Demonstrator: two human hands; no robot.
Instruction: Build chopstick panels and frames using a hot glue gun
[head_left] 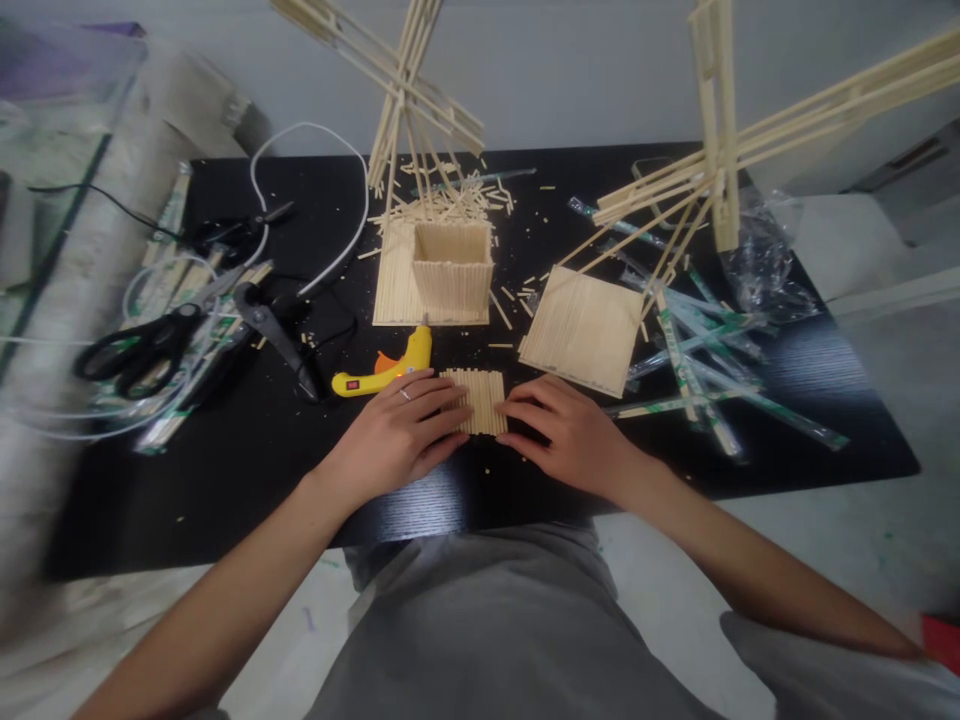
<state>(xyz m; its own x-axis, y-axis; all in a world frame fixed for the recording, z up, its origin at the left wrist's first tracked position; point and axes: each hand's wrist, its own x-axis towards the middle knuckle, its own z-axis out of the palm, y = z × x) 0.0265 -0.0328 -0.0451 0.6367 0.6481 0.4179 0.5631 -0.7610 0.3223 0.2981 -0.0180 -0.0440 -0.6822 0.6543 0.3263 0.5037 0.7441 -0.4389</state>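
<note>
A small panel of wooden sticks (486, 402) lies side by side on the black table in front of me, its stick ends uneven. My left hand (401, 430) grips the panel's left part, with fingers bent over it. From the opposite side, my right hand (566, 430) presses its fingertips and thumb against the right edge. Just beyond my left hand lies a yellow glue gun (390, 368) with an orange trigger, its nozzle pointing away. Behind it, an open stick box (454, 280) stands on a square stick base (394, 270).
At right, a stick windmill (716, 170) rises over a square stick board (585, 325); another stick windmill (405, 85) stands behind the box. Black scissors (146, 350), pliers (274, 335) and a white cable (319, 128) lie left. Plastic sleeves (720, 350) spread right.
</note>
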